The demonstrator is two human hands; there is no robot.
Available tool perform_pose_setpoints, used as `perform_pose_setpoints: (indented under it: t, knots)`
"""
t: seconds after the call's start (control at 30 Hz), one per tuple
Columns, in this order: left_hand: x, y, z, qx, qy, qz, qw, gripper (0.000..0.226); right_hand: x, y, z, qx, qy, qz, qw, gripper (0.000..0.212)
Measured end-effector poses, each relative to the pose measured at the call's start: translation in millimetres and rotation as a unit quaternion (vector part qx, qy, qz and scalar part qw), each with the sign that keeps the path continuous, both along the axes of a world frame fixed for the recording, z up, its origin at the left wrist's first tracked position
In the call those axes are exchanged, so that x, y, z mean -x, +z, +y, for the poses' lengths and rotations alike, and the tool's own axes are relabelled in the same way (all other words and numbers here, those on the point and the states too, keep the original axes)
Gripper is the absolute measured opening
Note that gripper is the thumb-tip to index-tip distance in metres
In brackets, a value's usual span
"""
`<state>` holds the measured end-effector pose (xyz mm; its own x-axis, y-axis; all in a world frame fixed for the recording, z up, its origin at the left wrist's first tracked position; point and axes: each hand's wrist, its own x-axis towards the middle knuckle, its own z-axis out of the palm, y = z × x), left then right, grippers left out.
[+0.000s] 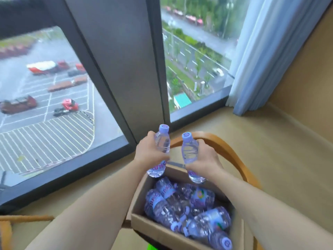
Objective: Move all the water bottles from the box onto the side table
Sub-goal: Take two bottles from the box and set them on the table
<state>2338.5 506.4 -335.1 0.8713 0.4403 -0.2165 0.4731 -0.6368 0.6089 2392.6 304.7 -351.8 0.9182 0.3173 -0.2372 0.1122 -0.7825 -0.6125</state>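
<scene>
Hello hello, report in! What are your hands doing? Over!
Left hand gripping one bottle, right hand another, both upright above the box. More bottles inside. Side table not in view.

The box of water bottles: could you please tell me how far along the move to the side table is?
Done: nothing can be confirmed, as no side table is in view. In hand: the left hand and the right hand each hold one upright bottle, the left bottle and the right bottle, above the cardboard box. Left: a pile of bottles lies in the box.

You held clear, glossy plastic bottles [162, 147] above a matt brown cardboard box [153, 230] set in a smooth varnished wooden chair [232, 152].
</scene>
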Motion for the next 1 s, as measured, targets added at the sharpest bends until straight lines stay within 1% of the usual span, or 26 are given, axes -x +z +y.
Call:
perform_pose_setpoints:
  t: [0.1, 0.23, 0.37, 0.43, 0.53, 0.63, 0.73, 0.77, 0.83, 0.87, 1.0]
  knots:
    - [12.4, 43.9, 22.4, 0.005, 0.061, -0.052, 0.997, 0.057, -4.2, 43.0, 34.0, -0.06, 0.023, -0.04, 0.997, 0.057]
    - [46.1, 97.1, 60.6, -0.001, 0.106, -0.111, 0.988, 0.061, 5.9, 93.7, 81.3, -0.105, 0.063, -0.044, 0.992, 0.063]
    - [102.8, 143.2, 97.0, -0.028, 0.167, -0.16, 0.973, 0.065, 38.5, 133.4, 128.9, -0.127, 0.146, -0.09, 0.977, 0.063]
    - [139.5, 163.9, 112.0, -0.044, 0.203, -0.176, 0.962, 0.07, 63.7, 150.2, 153.3, -0.147, 0.177, -0.099, 0.968, 0.061]
    - [206.3, 191.5, 131.5, -0.08, 0.257, -0.191, 0.944, 0.076, 115.8, 175.0, 190.7, -0.178, 0.231, -0.099, 0.951, 0.066]
    - [281.7, 212.3, 147.0, -0.133, 0.302, -0.189, 0.925, 0.08, 179.9, 198.0, 223.8, -0.216, 0.287, -0.109, 0.927, 0.071]
    - [365.8, 227.6, 154.4, -0.159, 0.342, -0.2, 0.904, 0.097, 253.6, 220.7, 249.6, -0.246, 0.339, -0.124, 0.899, 0.077]
    - [395.4, 231.9, 154.6, -0.164, 0.353, -0.209, 0.897, 0.095, 279.2, 227.9, 256.1, -0.255, 0.353, -0.123, 0.892, 0.078]
    - [456.9, 239.6, 151.5, -0.182, 0.378, -0.218, 0.881, 0.081, 330.8, 240.5, 266.6, -0.267, 0.378, -0.114, 0.879, 0.079]
    - [488.0, 243.7, 148.7, -0.19, 0.397, -0.214, 0.872, 0.078, 356.8, 245.7, 270.8, -0.269, 0.393, -0.111, 0.872, 0.079]
    - [610.7, 256.7, 133.1, -0.226, 0.478, -0.181, 0.83, 0.074, 463.8, 256.3, 283.3, -0.285, 0.459, -0.112, 0.834, 0.076]
